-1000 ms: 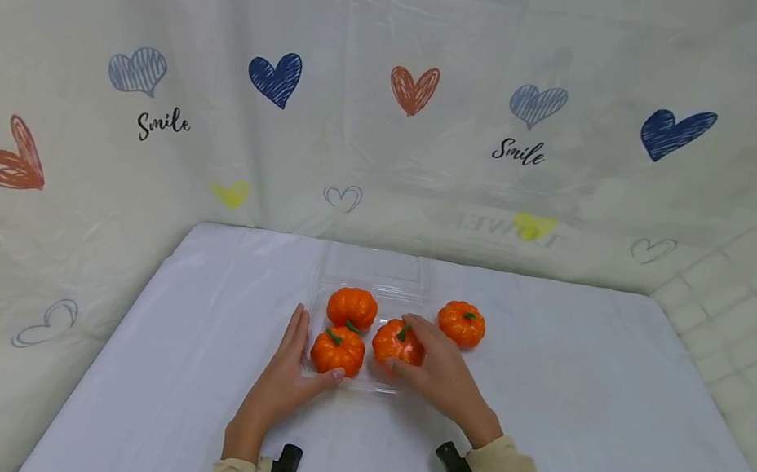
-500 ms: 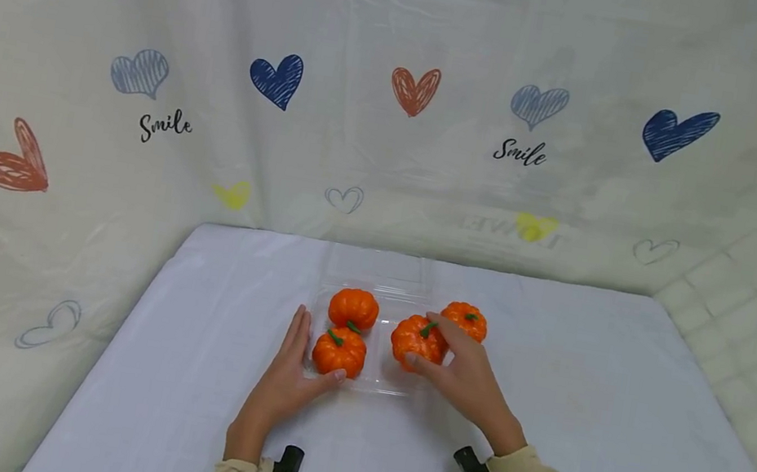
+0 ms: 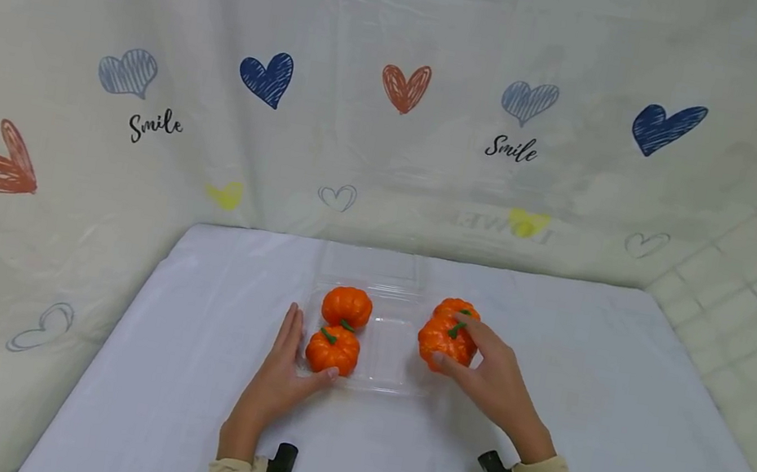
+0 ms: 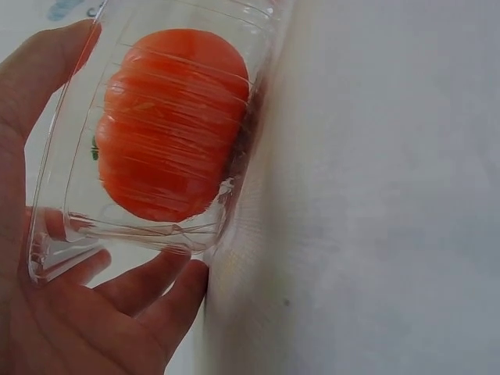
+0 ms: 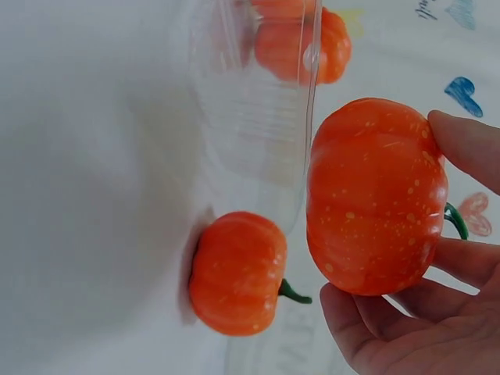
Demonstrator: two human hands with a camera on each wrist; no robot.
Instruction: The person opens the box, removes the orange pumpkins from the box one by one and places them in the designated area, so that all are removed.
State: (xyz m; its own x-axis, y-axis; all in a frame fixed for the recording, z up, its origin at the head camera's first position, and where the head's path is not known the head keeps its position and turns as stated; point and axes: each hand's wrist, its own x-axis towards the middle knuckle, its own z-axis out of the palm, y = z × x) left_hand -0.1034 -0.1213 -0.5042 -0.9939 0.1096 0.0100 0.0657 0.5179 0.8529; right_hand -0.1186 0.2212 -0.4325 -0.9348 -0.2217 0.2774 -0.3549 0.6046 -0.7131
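My right hand [image 3: 500,383] grips an orange toy pumpkin [image 3: 441,345] with a green stem, thumb on one side and fingers on the other. It is raised just right of a clear plastic container [image 3: 393,354]. The right wrist view shows the held pumpkin [image 5: 375,195] apart from the container wall. Two similar pumpkins sit in the container's left half, one at the back [image 3: 348,305] and one in front [image 3: 333,353]. Around the front left corner lies my left hand [image 3: 280,386], fingers straight along the side and thumb at the front rim.
Another pumpkin [image 5: 238,273] stands on the table right of the container, partly hidden behind the held one in the head view. The container's clear lid [image 3: 369,266] lies folded back behind it. A white cloth covers the table [image 3: 585,384]; a heart-printed curtain [image 3: 321,128] hangs behind.
My right hand has lifted the pumpkin out of the container's right half and carried it rightward, past the side wall. The left hand stays at the corner.
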